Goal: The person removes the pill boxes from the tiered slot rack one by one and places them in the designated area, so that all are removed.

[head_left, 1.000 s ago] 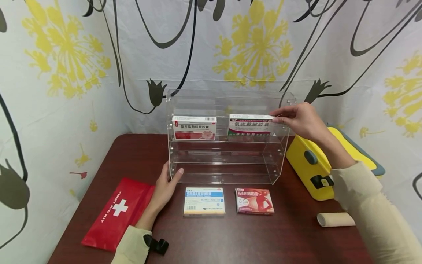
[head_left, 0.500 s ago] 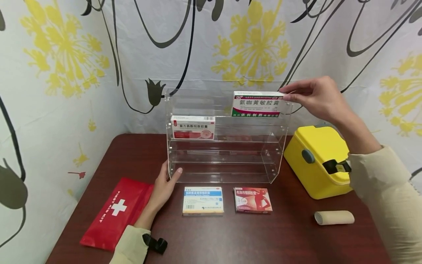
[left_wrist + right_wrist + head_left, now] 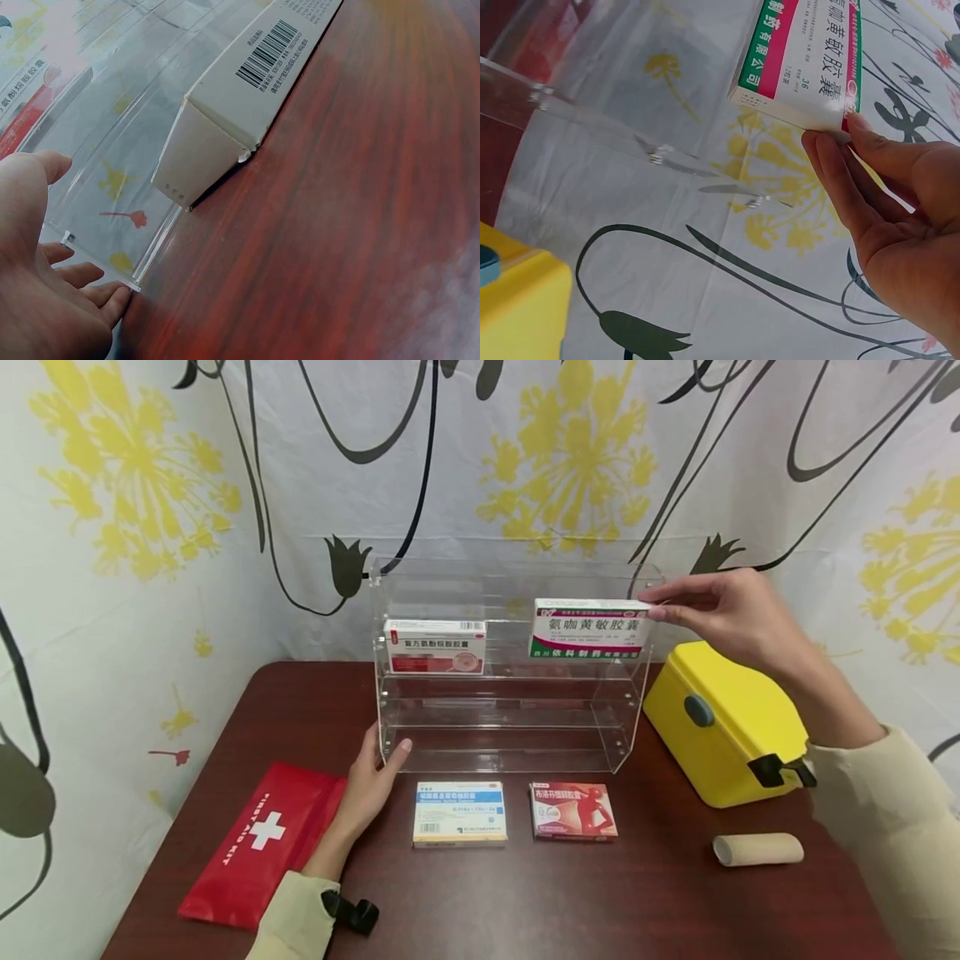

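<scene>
My right hand (image 3: 723, 610) pinches the right end of a white, green and magenta medicine box (image 3: 588, 629) between thumb and fingers. It is held upright before the upper right of a clear acrylic rack (image 3: 502, 739); the right wrist view shows the thumb on the printed face of this medicine box (image 3: 802, 64). A white and red medicine box (image 3: 437, 647) stands on the rack's upper left shelf. My left hand (image 3: 375, 781) grips the rack's lower left side panel, thumb inside and fingers outside. Before the rack lie a blue and white medicine box (image 3: 460, 814) and a red one (image 3: 573, 811).
A red first aid kit pouch (image 3: 262, 843) lies to the left of my left forearm. Right of the rack stands a yellow case (image 3: 720, 727), with a beige cardboard tube (image 3: 757, 849) in front of it. A patterned curtain (image 3: 270, 460) hangs behind the table (image 3: 480, 910).
My right hand has lifted the green and magenta medicine box off the upper right shelf, then lowered it partway, slightly farther right. My left hand stays on the rack.
</scene>
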`<control>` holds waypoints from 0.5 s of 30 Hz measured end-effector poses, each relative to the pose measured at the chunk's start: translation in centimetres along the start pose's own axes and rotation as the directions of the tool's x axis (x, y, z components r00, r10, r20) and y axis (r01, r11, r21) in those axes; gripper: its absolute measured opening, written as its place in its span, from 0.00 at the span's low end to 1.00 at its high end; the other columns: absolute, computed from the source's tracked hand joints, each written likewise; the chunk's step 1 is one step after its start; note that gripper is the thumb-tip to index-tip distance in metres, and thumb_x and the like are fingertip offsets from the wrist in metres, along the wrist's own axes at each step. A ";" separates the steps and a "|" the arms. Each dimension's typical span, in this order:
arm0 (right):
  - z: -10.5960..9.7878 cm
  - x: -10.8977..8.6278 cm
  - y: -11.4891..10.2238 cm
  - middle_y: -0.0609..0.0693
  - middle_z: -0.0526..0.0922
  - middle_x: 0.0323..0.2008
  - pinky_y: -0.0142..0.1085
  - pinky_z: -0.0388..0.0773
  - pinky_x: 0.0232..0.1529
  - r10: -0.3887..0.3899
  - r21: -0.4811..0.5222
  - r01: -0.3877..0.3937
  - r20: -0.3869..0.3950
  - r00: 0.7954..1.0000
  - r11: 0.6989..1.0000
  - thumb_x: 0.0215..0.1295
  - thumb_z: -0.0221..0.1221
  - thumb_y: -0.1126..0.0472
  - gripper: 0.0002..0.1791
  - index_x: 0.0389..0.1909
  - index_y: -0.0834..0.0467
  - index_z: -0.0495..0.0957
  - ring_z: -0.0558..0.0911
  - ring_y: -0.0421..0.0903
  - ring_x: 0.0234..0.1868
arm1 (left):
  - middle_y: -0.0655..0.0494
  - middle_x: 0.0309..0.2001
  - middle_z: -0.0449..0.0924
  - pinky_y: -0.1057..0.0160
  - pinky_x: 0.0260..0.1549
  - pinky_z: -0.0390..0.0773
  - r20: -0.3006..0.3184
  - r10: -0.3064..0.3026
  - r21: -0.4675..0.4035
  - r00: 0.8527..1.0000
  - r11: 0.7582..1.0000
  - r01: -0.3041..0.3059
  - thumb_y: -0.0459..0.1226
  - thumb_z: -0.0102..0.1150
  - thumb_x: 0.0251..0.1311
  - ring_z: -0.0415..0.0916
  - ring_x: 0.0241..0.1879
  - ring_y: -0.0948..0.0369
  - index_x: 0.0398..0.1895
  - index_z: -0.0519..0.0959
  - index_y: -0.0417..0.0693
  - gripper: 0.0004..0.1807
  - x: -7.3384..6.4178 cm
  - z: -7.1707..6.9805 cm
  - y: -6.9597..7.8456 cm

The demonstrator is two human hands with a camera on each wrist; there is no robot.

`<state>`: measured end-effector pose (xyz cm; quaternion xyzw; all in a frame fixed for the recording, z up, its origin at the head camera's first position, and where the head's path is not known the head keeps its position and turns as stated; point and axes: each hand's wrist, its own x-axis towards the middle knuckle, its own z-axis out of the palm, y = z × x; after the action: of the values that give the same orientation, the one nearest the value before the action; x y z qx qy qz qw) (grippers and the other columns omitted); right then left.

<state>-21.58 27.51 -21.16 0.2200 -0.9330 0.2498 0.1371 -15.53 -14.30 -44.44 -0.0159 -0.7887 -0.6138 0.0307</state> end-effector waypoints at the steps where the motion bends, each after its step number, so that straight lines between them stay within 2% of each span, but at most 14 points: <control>1: 0.2 -0.3 0.1 0.49 0.87 0.40 0.26 0.69 0.24 -0.010 0.001 0.010 -0.001 1.000 1.000 0.64 0.66 0.57 0.11 0.47 0.50 0.87 0.83 0.38 0.29 | 0.38 0.68 0.63 0.45 0.61 0.65 0.000 0.000 -0.001 1.000 1.000 0.000 0.43 0.57 0.70 0.61 0.67 0.46 0.76 0.53 0.45 0.37 0.0 0.0 0.0; 9: 1.7 -4.0 0.9 0.44 0.87 0.37 0.24 0.75 0.27 -0.064 0.047 0.063 0.010 0.998 0.997 0.60 0.69 0.63 0.13 0.45 0.48 0.87 0.84 0.36 0.30 | 0.39 0.69 0.63 0.44 0.61 0.64 0.011 -0.011 0.006 1.000 1.000 0.011 0.44 0.56 0.70 0.61 0.68 0.46 0.76 0.52 0.46 0.37 0.0 0.0 -0.1; 15: 3.9 -7.2 1.8 0.42 0.86 0.38 0.28 0.68 0.20 -0.069 0.113 0.065 0.029 0.997 0.991 0.54 0.71 0.70 0.20 0.45 0.48 0.86 0.78 0.38 0.23 | 0.39 0.69 0.62 0.44 0.61 0.64 0.014 -0.008 -0.003 1.000 1.000 0.008 0.44 0.56 0.70 0.61 0.68 0.46 0.76 0.52 0.45 0.38 0.1 -0.1 0.0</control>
<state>-16.79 29.34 -27.85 0.2627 -0.9118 0.2931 0.1173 -15.66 -14.38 -44.42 -0.0172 -0.7879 -0.6152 0.0226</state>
